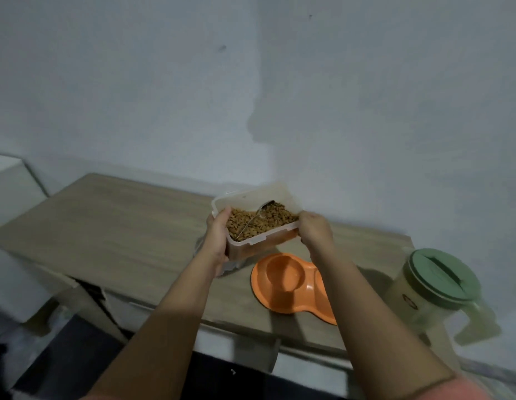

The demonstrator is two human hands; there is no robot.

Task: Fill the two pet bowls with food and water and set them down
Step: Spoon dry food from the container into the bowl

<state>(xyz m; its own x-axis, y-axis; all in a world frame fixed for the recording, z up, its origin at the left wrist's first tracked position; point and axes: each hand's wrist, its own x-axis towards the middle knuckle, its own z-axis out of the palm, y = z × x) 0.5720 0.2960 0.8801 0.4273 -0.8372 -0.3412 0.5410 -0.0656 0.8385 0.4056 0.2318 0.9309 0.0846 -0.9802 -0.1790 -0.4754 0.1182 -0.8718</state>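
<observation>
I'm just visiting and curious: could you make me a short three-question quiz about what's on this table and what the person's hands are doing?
1. True or false: the lid is on the kibble container.
2. What holds the container? A) left hand only B) both hands C) neither hand
3. Fill in: the orange double pet bowl has ____ in the well that shows.

Key
1. False: it is open, with a metal spoon lying in the kibble.
2. B: the left hand and the right hand grip its two ends, above the wooden table.
3. Nothing. The green-lidded jug stands to its right, lid on.
</observation>
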